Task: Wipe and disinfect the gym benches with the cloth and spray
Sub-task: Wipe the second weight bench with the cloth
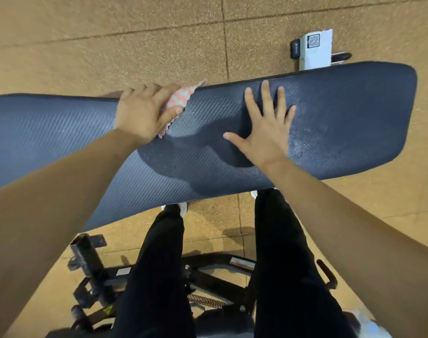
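Head view: looking down at a long dark bench pad (232, 132), its long way running left to right across the picture. Left hand (139, 113) pressing a pink and grey cloth (181, 97) flat on the surface near the far edge, fingers (144, 90) curled over it and holding it down. Right hand (264, 128) lying flat on the pad just to the right, fingers (266, 96) spread wide, holding nothing. Small wet drops (303, 140) shining on the pad past the right hand, toward the right end. No spray bottle to be seen. Cloth sitting left of the wet patch, so probably a wipe to the right along the pad's long way next, with the left hand already on the cloth
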`<action>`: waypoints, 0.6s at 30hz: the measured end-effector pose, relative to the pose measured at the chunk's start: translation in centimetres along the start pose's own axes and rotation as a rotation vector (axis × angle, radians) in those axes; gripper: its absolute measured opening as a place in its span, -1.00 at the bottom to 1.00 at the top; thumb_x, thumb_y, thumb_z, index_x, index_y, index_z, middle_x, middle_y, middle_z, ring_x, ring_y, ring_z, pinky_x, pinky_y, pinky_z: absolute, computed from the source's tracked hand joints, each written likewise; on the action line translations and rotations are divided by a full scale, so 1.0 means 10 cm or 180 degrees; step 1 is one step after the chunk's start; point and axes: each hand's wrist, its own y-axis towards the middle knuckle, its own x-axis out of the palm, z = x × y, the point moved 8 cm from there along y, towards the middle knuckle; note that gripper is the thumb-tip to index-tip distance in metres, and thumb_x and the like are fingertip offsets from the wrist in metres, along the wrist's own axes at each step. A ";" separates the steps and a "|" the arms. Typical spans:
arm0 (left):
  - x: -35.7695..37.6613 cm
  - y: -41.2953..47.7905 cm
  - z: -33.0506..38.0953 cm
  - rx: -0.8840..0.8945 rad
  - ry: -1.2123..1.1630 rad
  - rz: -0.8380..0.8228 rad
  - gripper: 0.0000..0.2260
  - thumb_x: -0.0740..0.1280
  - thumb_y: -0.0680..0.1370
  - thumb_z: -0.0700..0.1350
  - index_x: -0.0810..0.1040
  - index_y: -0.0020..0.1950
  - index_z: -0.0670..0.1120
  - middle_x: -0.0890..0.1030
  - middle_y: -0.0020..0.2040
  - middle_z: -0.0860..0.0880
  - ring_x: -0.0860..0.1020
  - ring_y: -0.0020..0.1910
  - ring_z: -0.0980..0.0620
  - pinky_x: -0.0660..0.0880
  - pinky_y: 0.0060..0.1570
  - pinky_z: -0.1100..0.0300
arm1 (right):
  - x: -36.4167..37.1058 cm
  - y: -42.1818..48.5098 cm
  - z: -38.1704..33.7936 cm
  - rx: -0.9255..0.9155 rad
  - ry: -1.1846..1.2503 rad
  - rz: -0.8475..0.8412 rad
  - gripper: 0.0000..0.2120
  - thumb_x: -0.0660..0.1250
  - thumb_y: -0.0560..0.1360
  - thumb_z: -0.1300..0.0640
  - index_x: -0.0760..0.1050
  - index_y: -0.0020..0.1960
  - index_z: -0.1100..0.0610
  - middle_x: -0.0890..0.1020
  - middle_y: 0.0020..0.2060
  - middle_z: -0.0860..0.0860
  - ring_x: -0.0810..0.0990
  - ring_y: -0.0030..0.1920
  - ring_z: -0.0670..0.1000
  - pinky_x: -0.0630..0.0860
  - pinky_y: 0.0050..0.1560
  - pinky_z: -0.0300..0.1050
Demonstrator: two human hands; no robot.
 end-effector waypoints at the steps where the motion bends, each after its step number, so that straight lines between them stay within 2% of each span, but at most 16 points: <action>1: 0.00 -0.05 -0.10 -0.0048 0.0006 0.0001 -0.49 0.08 0.68 0.29 0.34 0.54 0.06 0.59 0.29 -0.21 0.53 0.21 -0.30 0.39 0.18 -0.18 | -0.01 0.01 0.01 0.0030 -0.0027 -0.0019 0.00 0.28 0.42 -0.48 -0.06 0.66 -0.07 -0.10 0.66 0.06 -0.17 0.62 0.28 -0.07 0.52 0.47; 5: -0.01 -0.21 -0.33 -0.0284 -0.0020 0.0064 -0.50 0.07 0.68 0.31 0.39 0.49 0.05 0.59 0.24 -0.23 0.51 0.20 -0.30 0.35 0.21 -0.19 | -0.04 0.01 -0.01 0.0166 0.0023 -0.0113 0.00 0.36 0.41 -0.42 -0.02 0.65 -0.07 -0.07 0.65 0.07 -0.16 0.62 0.29 -0.05 0.52 0.48; 10: 0.00 -0.22 -0.28 -0.0523 -0.0225 0.0066 -0.50 0.05 0.70 0.27 0.41 0.50 0.02 0.57 0.28 -0.20 0.46 0.29 -0.28 0.22 0.38 -0.19 | -0.10 0.00 -0.08 0.0238 -0.0004 -0.0190 0.01 0.38 0.42 -0.39 -0.02 0.66 -0.03 -0.06 0.65 0.10 -0.15 0.62 0.30 -0.03 0.52 0.46; 13: -0.01 -0.27 -0.25 -0.0456 -0.0385 0.0186 -0.51 0.08 0.70 0.24 0.38 0.55 0.03 0.57 0.25 -0.17 0.44 0.28 -0.26 0.19 0.47 -0.23 | -0.16 0.04 -0.15 0.0274 0.0127 -0.0128 -0.07 0.43 0.43 -0.32 0.13 0.62 0.05 0.08 0.62 0.15 -0.01 0.60 0.29 0.00 0.55 0.37; 16: -0.11 -0.39 -0.19 -0.0294 -0.0836 0.0688 -0.55 0.22 0.70 0.14 0.44 0.52 -0.05 0.54 0.24 -0.16 0.40 0.28 -0.24 0.24 0.46 -0.29 | -0.34 0.11 -0.53 -0.0464 0.0613 0.0377 -0.37 0.42 0.49 -0.17 0.43 0.45 0.14 0.40 0.47 0.14 0.30 0.47 0.21 0.23 0.46 0.27; 18: -0.17 -0.52 -0.24 -0.0365 -0.1286 0.1048 -0.60 0.30 0.69 0.04 0.48 0.48 -0.11 0.53 0.30 -0.16 0.40 0.37 -0.26 0.31 0.45 -0.18 | -0.36 0.22 -0.93 -0.0981 0.0934 0.0400 -0.49 0.41 0.53 -0.09 0.52 0.37 0.16 0.49 0.39 0.09 0.41 0.40 0.18 0.31 0.42 0.19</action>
